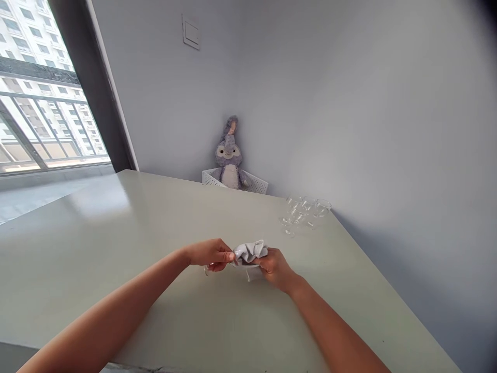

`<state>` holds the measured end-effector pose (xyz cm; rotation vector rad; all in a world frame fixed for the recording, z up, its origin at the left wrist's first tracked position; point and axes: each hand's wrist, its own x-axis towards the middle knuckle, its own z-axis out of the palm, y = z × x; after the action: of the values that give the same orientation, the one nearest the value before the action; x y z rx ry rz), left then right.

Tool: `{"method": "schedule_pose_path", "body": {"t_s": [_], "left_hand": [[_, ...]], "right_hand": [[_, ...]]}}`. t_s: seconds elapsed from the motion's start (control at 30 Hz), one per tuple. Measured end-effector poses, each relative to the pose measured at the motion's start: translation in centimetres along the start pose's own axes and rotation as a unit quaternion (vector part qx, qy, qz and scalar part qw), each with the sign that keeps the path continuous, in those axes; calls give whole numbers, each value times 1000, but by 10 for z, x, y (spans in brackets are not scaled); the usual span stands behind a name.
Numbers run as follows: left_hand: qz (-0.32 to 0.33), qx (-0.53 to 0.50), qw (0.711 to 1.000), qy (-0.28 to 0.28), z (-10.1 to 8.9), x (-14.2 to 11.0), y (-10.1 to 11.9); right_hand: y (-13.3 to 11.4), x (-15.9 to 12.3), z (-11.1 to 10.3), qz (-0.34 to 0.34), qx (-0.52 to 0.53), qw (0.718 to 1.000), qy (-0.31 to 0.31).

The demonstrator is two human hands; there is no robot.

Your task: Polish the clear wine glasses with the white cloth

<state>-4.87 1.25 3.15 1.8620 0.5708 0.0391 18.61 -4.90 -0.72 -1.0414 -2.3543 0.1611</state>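
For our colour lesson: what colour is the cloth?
The cloth is light grey, seen best in the head view.

Daylight enters by the window (34, 114) left of the desk (155, 223), laying glare on its top; wall (368, 129) right of the desk carries soft shadow.

Single head-worn view. From where I stand, the lens sits above the near edge of the table (163, 217), facing forward and down across its top toward the wall corner (241, 77) behind its far edge. The left hand (213, 255) and right hand (275, 267), over the tabletop, fall at close range; the plush toy (230, 173), past the far edge, sits well beyond. The window (42, 111), off the table's left side, enters aslant.
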Motion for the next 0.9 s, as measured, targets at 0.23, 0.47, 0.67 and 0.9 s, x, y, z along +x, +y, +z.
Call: {"method": "schedule_pose_path", "body": {"t_s": [0.23,0.47,0.67,0.9], "left_hand": [[-54,-80,987,132,-2,10,-9],[-69,90,966,231,13,18,-14],[93,480,826,279,44,19,-3],[120,458,817,328,49,23,-9]], "right_hand": [[14,0,-1,98,-124,960,232],[-27,8,0,-50,-198,972,118],[-41,15,-4,55,-91,983,149],[-15,18,-11,405,456,776,162]]}}
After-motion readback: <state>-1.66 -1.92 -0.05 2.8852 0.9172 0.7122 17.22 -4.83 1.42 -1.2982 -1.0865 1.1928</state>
